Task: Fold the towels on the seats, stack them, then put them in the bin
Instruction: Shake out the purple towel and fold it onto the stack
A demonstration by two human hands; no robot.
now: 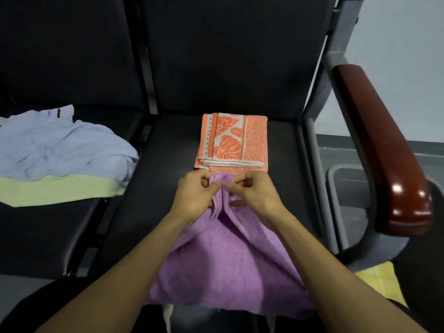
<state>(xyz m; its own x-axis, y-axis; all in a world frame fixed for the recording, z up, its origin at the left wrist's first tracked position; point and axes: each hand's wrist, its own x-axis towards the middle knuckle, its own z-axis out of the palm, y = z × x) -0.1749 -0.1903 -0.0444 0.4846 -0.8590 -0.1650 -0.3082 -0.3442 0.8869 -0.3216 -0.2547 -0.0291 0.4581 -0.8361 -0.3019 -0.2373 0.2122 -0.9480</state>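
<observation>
Seat: I am working over a black padded seat [168,179] in a row of joined chairs, its backrest rising beyond my hands.
Neighbouring seat: to the left of my left hand lies a second black seat [43,236] of the same row.
Armrest: to the right of my right hand a glossy dark red-brown armrest [382,150] sits on a grey metal frame.
Room: beyond the armrest I see a pale wall and a grey floor.
Writing: I can read no brand or label; the small dark marks on the blue towel are too small to make out.
Bin: a grey bin [346,188] stands to the right of my right hand, below the armrest; what it holds I cannot tell.
Purple towel: the purple towel [225,267] spreads from my hands back toward me, gathered to a narrow bunch at its far end.
Left hand: my left hand [194,193] pinches that bunched far end.
Right hand: my right hand [254,193] pinches the same end, just beside the left.
Orange towel: a folded orange leaf-patterned towel [234,140] lies just beyond my fingertips.
Blue towel: a crumpled pale blue towel [60,143] lies well left of my left hand, on top of a green towel [55,191].
Yellow cloth: a yellow cloth [382,282] shows low, right of my right forearm.
</observation>
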